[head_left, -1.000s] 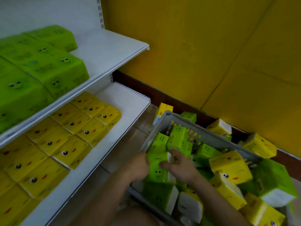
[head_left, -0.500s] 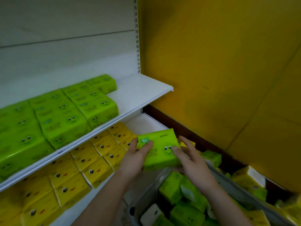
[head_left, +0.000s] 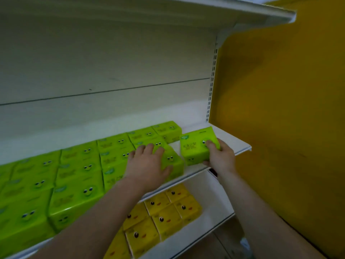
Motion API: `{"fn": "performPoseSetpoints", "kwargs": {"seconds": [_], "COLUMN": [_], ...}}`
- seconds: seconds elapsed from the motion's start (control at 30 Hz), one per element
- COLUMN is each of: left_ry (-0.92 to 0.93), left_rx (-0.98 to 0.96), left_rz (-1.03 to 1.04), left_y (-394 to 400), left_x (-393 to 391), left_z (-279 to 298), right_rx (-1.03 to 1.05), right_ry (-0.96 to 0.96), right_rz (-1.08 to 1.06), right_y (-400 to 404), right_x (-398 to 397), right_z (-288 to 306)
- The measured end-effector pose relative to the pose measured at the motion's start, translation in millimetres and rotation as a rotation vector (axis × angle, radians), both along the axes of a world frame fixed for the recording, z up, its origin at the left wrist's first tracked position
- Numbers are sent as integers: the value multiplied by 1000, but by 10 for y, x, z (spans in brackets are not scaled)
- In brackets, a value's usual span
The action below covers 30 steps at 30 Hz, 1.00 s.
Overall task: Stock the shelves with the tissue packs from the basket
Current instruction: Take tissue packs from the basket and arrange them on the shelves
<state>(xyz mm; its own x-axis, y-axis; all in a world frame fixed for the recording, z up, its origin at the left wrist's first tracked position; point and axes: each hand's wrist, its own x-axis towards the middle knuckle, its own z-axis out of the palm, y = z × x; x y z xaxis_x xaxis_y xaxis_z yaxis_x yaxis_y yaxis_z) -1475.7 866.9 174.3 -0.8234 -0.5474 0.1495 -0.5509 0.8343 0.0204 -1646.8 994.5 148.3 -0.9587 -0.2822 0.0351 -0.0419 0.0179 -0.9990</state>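
A green tissue pack (head_left: 194, 146) with a smiley face sits on the white middle shelf (head_left: 235, 144), at the right end of the green row. My right hand (head_left: 220, 156) grips it, fingers over its top right corner and thumb under its front. My left hand (head_left: 147, 163) lies flat with spread fingers on the stocked green packs (head_left: 78, 171) just left of it. A narrow gap of bare shelf separates the held pack from the row. The basket is out of view.
Yellow tissue packs (head_left: 162, 215) fill the lower shelf (head_left: 211, 200). An upper shelf (head_left: 242, 10) hangs overhead. A yellow wall (head_left: 280, 109) bounds the shelving on the right. Bare shelf shows right of the held pack.
Both hands lifted the green pack out of the basket and up to the middle shelf. My left hand let go of it and now rests on the stocked row.
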Motion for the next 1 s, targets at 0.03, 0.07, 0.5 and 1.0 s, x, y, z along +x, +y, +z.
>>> {"fn": "performPoseSetpoints", "kwargs": {"seconds": [0.03, 0.07, 0.5, 1.0], "left_ry": [-97, -154, -210, 323], "left_rx": [10, 20, 68, 350], "left_rz": [-4, -12, -96, -391], "left_y": [-122, -226, -520, 1008], "left_x": [-4, -11, -13, -76], "left_z": [-48, -109, -346, -713], "right_rx": [56, 93, 685, 503], "right_ry": [0, 10, 186, 451], "right_rz": [-9, -23, -26, 36], "right_y": [-181, -355, -1255, 870], "right_x": [-113, -216, -625, 143], "right_z": [-41, -86, -376, -469]}}
